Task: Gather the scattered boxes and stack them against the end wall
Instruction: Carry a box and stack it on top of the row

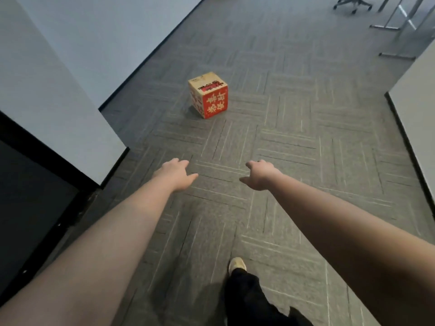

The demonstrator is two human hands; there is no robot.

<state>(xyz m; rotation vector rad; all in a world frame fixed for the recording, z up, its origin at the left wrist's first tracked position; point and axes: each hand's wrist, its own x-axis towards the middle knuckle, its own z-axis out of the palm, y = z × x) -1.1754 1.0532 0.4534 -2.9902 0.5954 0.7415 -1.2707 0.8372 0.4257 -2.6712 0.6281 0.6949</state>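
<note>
One cube-shaped cardboard box [208, 94] stands alone on the grey carpet ahead of me, its sides printed red with pale characters and its top tan. Both my arms are stretched forward toward it. My left hand [177, 174] hovers over the floor with relaxed fingers and holds nothing. My right hand [258, 174] hovers at the same height a little to the right, fingers loosely curled, also holding nothing. The box lies well beyond both hands, roughly centred between them. No other boxes are in view.
A white wall [58, 95] with a dark baseboard juts out on the left, with a dark panel [28, 208] beside it. A white partition [416, 109] lines the right. Metal table legs [397, 17] and a chair base [353, 3] stand far back right. My shoe [237, 264] is below.
</note>
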